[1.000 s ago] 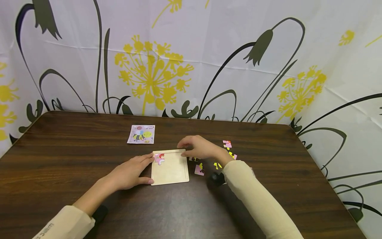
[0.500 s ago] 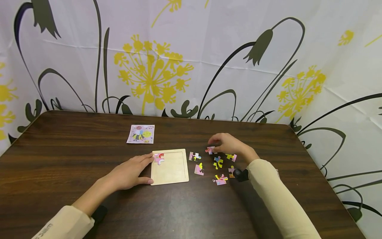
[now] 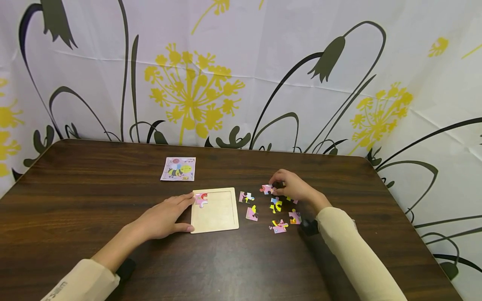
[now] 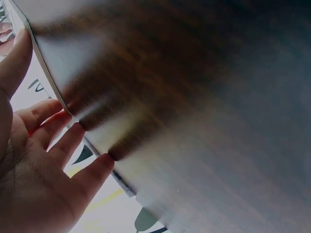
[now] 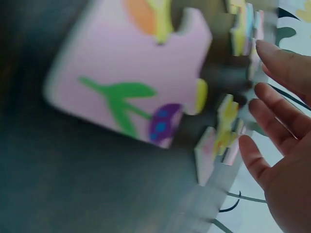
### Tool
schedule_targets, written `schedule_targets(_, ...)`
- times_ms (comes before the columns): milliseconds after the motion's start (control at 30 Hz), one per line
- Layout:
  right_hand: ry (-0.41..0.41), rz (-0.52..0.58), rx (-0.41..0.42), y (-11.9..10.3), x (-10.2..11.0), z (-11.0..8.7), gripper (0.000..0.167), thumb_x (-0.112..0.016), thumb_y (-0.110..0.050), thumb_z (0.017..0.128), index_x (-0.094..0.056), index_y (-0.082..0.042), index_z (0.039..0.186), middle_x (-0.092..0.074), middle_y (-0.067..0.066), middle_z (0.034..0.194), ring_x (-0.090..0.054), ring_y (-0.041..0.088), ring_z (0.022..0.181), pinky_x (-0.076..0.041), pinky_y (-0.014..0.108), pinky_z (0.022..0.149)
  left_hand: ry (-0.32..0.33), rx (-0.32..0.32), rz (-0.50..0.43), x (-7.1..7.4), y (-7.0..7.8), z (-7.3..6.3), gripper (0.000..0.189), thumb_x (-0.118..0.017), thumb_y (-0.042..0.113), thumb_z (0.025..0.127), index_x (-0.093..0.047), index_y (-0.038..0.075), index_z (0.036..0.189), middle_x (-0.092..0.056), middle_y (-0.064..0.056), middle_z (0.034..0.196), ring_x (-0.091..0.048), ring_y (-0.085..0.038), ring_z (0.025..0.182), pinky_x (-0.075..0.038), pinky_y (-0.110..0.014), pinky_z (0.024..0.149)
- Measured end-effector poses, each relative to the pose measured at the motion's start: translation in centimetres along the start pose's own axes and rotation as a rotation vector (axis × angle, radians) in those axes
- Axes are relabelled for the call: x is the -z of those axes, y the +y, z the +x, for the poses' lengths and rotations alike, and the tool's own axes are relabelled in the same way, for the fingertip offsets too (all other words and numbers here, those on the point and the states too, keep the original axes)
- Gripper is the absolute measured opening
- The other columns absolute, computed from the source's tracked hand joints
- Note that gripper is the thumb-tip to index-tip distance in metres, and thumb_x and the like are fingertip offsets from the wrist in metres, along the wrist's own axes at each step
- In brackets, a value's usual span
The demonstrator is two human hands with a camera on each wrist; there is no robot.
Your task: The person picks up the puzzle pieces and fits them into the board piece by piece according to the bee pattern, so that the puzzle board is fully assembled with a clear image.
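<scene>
My left hand (image 3: 165,219) lies along the left edge of the square wooden puzzle tray (image 3: 216,215), fingertips at its upper corner and thumb at the lower one. Its fingers look straight and spread in the left wrist view. One pink puzzle piece with a red patch (image 3: 201,200) sits in the tray's upper left corner. Right of the tray, my right hand (image 3: 297,188) hovers low at a pink-and-red puzzle piece (image 3: 267,189), thumb and fingers apart around its right side. In the right wrist view the right hand's fingers (image 5: 272,109) are loosely bent; whether they touch that piece is unclear.
More loose puzzle pieces lie around the right hand, including a blue-and-yellow piece (image 3: 276,205), a pink-and-yellow piece (image 3: 252,213) and a rainbow piece (image 3: 279,226). A printed bee picture card (image 3: 178,169) lies behind the tray on the dark wooden table (image 3: 113,179). A flowered curtain (image 3: 271,54) hangs behind.
My right hand has moved from over the tray's right edge to the loose pieces, then slightly further right. The left hand and the tray stay where they were.
</scene>
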State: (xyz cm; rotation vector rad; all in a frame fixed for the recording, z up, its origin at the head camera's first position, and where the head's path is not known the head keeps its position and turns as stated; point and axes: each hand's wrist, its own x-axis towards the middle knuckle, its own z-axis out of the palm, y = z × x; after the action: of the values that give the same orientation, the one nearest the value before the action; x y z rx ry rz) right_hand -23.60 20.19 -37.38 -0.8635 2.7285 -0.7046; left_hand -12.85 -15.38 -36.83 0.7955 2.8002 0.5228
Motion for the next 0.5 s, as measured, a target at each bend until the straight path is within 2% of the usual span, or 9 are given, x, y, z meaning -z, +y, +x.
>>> schedule_targets(500, 0.026, -0.022, 0.022, 0.15, -0.43, -0.30, 0.021, -0.070, -0.007, 0.080, -0.065, -0.003, 0.100, -0.053, 0.011, 0.108, -0.049, 0.029, 0.103, -0.039, 0.045, 0.090, -0.002, 0.004, 0.005, -0.05, -0.01, 0.07, 0.075, -0.068, 0.040, 0.079, -0.041, -0.004, 0.133, -0.036, -0.022, 0.139, -0.037, -0.042, 0.123, -0.032, -0.055, 0.095)
